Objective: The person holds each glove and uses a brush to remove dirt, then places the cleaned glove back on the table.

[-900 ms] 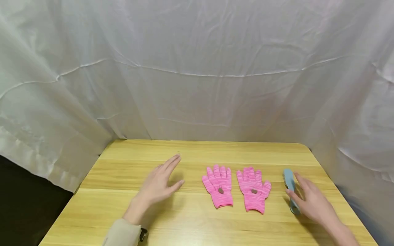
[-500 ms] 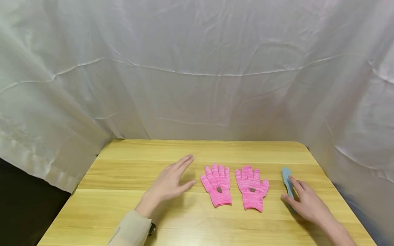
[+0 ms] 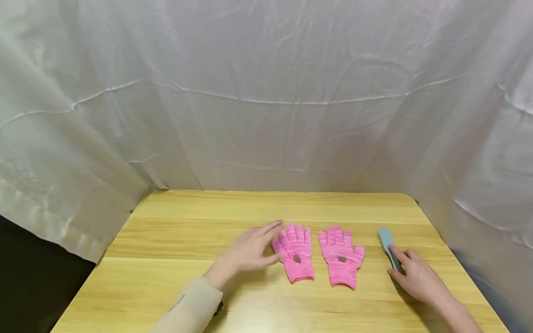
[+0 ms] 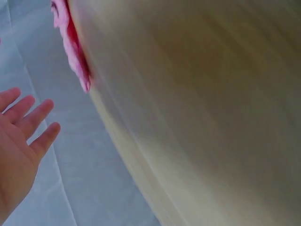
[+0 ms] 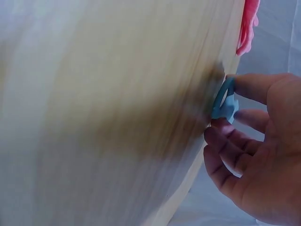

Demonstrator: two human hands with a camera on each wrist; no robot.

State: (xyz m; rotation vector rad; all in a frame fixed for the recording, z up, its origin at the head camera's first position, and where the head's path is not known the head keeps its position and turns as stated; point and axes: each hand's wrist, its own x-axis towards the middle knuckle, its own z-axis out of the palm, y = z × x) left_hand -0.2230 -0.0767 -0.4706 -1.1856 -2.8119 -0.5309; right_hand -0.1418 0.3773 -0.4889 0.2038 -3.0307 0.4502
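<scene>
Two pink knitted gloves lie side by side on the table, fingers pointing away. My left hand (image 3: 249, 252) hovers at the outer edge of the left glove (image 3: 299, 269), overlapping its thumb in the head view; whether they touch I cannot tell. In the left wrist view the fingers of the left hand (image 4: 21, 136) are spread and hold nothing. Beyond the right glove (image 3: 343, 274) is a blue hairbrush (image 3: 385, 237), bristles facing left. My right hand (image 3: 418, 277) pinches its handle; the right wrist view shows thumb and fingers on either side of the hairbrush handle (image 5: 225, 107).
The wooden table (image 3: 187, 226) has its far edge against a grey-white curtain (image 3: 266, 129), which also hangs along both sides. A dark gap (image 3: 33, 277) shows at the lower left, beyond the table.
My left hand has moved right, up to the left glove. The right hand has closed on the hairbrush handle, and the hairbrush has shifted slightly left. Both gloves lie as before.
</scene>
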